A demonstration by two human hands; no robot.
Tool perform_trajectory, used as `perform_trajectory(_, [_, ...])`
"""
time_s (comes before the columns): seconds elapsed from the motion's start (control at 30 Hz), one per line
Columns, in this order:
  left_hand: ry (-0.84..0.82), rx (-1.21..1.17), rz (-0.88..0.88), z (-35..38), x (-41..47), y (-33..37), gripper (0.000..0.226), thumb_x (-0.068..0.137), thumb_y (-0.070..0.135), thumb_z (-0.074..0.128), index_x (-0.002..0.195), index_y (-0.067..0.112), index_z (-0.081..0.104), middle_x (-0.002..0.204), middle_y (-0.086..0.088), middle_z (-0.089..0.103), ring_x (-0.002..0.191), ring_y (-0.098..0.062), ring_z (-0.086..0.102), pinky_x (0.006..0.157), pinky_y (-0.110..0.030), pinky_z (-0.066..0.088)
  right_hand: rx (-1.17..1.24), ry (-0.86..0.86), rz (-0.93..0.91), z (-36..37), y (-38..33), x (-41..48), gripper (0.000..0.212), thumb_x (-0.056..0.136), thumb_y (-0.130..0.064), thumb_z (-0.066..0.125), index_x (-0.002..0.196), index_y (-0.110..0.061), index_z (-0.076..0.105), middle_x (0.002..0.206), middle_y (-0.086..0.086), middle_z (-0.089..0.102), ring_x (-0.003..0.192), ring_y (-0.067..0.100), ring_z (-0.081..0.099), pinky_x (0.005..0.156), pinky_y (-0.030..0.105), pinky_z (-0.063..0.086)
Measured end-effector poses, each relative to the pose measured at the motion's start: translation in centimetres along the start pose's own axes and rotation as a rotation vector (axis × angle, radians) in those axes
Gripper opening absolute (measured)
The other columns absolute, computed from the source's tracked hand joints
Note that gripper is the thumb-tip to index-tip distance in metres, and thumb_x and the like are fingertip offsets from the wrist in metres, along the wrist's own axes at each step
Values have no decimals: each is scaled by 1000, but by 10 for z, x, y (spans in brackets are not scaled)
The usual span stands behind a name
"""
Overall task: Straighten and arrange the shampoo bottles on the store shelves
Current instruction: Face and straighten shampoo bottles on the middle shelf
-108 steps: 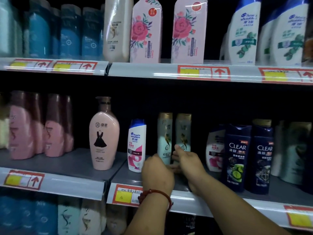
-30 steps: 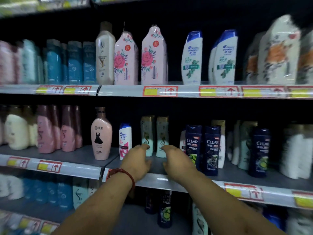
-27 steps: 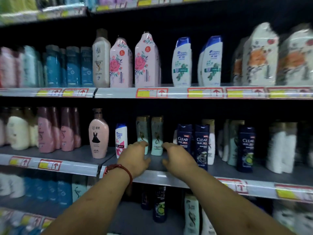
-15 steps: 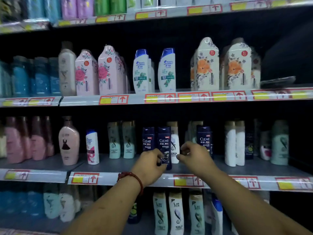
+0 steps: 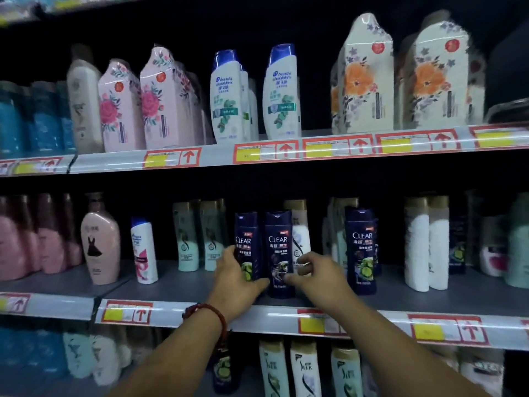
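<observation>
Two dark blue Clear shampoo bottles stand side by side at the middle shelf's [image 5: 177,287] front. My left hand [image 5: 236,282], a red bead bracelet on its wrist, wraps the left Clear bottle [image 5: 245,239] from the left, with the thumb across its lower front. My right hand [image 5: 317,272] pinches the lower right edge of the second Clear bottle [image 5: 279,245] with curled fingers. A white bottle with a gold cap [image 5: 300,236] stands just behind it. A third Clear bottle [image 5: 361,247] stands apart to the right.
On the same shelf stand pale green bottles [image 5: 187,242], a small Head & Shoulders bottle [image 5: 143,250] and a pink pump bottle [image 5: 100,242] to the left, and white bottles [image 5: 426,245] to the right. Head & Shoulders bottles [image 5: 229,101] and floral packs [image 5: 363,81] fill the shelf above.
Both hands have moved right along the middle shelf, from the pale green bottles to the pair of Clear bottles, and closed on them. The view has come closer.
</observation>
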State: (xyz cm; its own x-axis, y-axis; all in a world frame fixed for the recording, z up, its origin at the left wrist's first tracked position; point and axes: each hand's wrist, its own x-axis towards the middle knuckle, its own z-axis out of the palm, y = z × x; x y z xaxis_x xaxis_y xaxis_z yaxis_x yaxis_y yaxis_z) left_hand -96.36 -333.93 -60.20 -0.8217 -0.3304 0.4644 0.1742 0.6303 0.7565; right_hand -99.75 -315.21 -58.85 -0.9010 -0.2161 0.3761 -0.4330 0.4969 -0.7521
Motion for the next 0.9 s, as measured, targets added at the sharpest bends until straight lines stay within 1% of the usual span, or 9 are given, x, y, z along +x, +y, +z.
perform_trajectory(0.1, [-84,-54,15,1,6,-13,58,79,18,82,122,22,43,111,8,64,98,-4,62,72,-8,45,-62,4,-38,20,-8,10,31,85,-32,76,107,-16,62,87,-5,60,81,16,60,68,29,47])
perform_trajectory(0.23, [-43,-58,52,-9,10,-27,51,79,24,82,115,28,47,106,17,64,97,0,62,78,-17,50,-46,-18,-78,39,-13,15,31,87,-29,73,114,-17,62,89,-6,64,84,14,62,75,30,53])
perform_trajectory(0.37, [-4,15,-1,-34,14,-44,56,72,35,86,115,32,50,104,19,67,94,-5,66,85,-33,56,-69,-47,-98,55,-25,19,36,90,-30,72,119,-15,58,84,-9,57,85,16,58,72,27,45])
perform_trajectory(0.47, [37,103,-41,-49,15,-53,52,71,38,87,109,27,53,98,15,68,89,-9,67,82,-34,57,-42,-52,-117,76,-33,22,41,89,-32,71,124,-15,59,99,-7,61,93,14,57,80,27,47])
perform_trajectory(0.57, [69,253,-83,-59,14,-62,53,71,45,85,109,22,56,101,7,67,93,-15,66,83,-33,56,-92,-58,-128,93,-39,22,46,92,-36,67,133,-18,56,103,-1,60,93,18,57,77,27,42])
perform_trajectory(0.7, [206,387,-107,-59,5,-60,79,61,59,84,116,11,52,114,-7,51,104,-26,54,91,-41,51,-88,-107,-92,96,-41,20,49,94,-29,66,139,-16,54,122,7,67,109,21,63,90,27,48])
perform_trajectory(0.8, [400,267,61,-57,-10,-41,59,70,50,82,97,18,41,101,0,42,91,-24,48,83,-40,48,-32,21,-128,74,-32,15,22,93,-21,63,115,-18,66,90,-4,70,81,13,65,74,25,50])
perform_trajectory(0.87, [374,233,259,-51,-18,-26,40,81,37,75,85,22,38,90,6,38,80,-18,45,71,-34,45,-41,204,-155,53,-23,13,2,93,-21,62,94,-20,62,76,-8,63,69,11,61,62,26,47])
perform_trajectory(0.9, [303,230,332,-44,-21,-19,34,84,33,72,82,24,39,88,9,39,78,-15,45,68,-31,44,-75,302,-158,41,-18,14,6,93,-24,62,92,-20,58,78,-8,61,69,12,60,61,28,47])
